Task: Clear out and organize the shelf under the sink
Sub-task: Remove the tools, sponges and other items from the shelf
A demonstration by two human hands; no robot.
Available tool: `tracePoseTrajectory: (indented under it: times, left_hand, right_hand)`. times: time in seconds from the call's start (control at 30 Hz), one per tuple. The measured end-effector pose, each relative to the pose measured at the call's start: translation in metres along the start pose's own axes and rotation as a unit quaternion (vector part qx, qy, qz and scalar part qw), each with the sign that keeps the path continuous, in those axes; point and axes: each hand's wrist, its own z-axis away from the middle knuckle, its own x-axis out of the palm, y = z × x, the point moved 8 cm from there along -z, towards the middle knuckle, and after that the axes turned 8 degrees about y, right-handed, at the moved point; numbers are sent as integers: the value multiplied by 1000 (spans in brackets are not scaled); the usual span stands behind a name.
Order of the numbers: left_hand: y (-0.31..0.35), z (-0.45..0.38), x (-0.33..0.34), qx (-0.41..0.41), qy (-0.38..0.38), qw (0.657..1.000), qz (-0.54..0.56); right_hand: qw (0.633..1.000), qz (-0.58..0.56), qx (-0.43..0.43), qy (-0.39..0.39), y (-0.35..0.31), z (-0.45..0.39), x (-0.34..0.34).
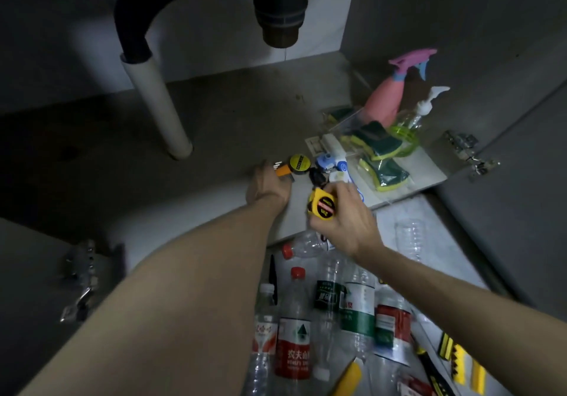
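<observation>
Empty plastic bottles [325, 312] lie heaped on the floor nearest us, below the shelf [214, 125] edge. Above them the right hand [343, 214] grips a yellow tape measure [322, 205]. Just left, the left hand [270, 187] curls its fingers around an orange-handled tool [283, 169]. Farther right sit sponges [383, 156], a pink spray bottle [389, 95]; a white drainpipe [159, 107] stands behind.

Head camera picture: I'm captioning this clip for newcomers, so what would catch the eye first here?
The yellow tape measure gripped in the right hand at the shelf's front edge stands out most. Just left of it, the left hand reaches to a round yellow-capped item on the shelf. Behind, at right, a pink spray bottle rises over green sponges, and empty plastic bottles litter the floor in front.
</observation>
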Motion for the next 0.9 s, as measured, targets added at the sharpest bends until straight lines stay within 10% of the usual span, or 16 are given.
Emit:
tracePoseTrajectory:
  times: [0.4, 0.9]
  left_hand:
    - [-6, -19, 27, -75, -4, 997, -5]
    - [-7, 77, -63, 45, 110, 986, 113]
  right_hand:
    - [983, -115, 145, 11, 77, 74, -13]
    - [978, -146, 147, -38, 86, 164, -46]
